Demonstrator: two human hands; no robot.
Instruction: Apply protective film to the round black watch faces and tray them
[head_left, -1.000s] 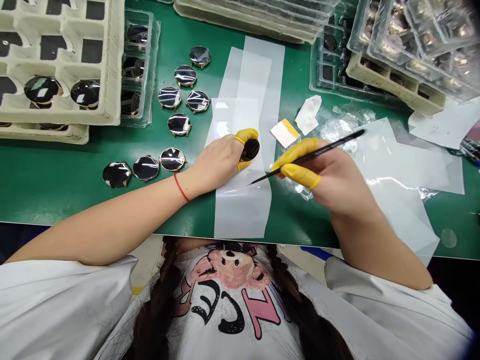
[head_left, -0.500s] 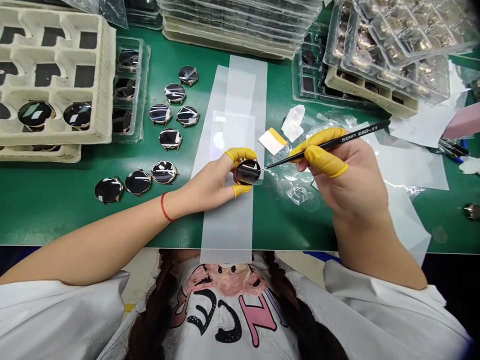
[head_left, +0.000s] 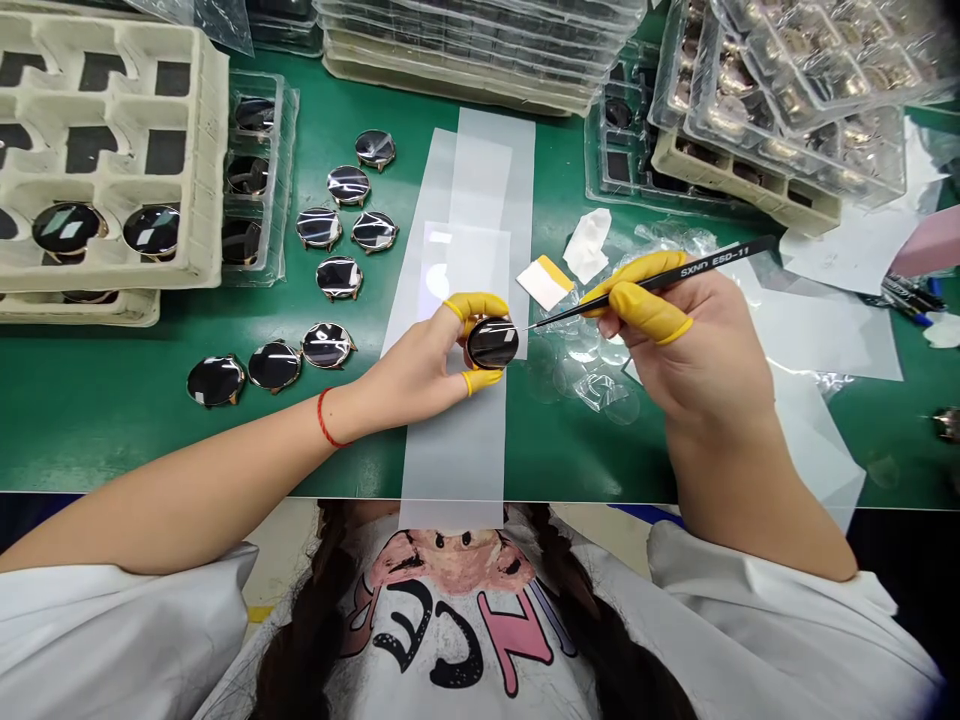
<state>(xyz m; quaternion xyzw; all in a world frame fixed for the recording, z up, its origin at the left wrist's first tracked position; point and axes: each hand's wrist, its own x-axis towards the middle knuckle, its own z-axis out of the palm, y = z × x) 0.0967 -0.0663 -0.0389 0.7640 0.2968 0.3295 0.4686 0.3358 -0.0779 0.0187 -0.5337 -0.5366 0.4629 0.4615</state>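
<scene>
Watch case (head_left: 492, 343), round and glossy black, is above a translucent sheet (head_left: 454, 460), its far and near edges gripped by the left hand's (head_left: 420, 372) fingers and thumb. Just right, the right hand (head_left: 694, 335) pinches black tweezers (head_left: 652, 281). Likely light, rigid, slippery and easily scratched, it seems best held by its rim.

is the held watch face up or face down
Face up: in the left hand, the watch shows its glossy dark front to the camera.
</scene>
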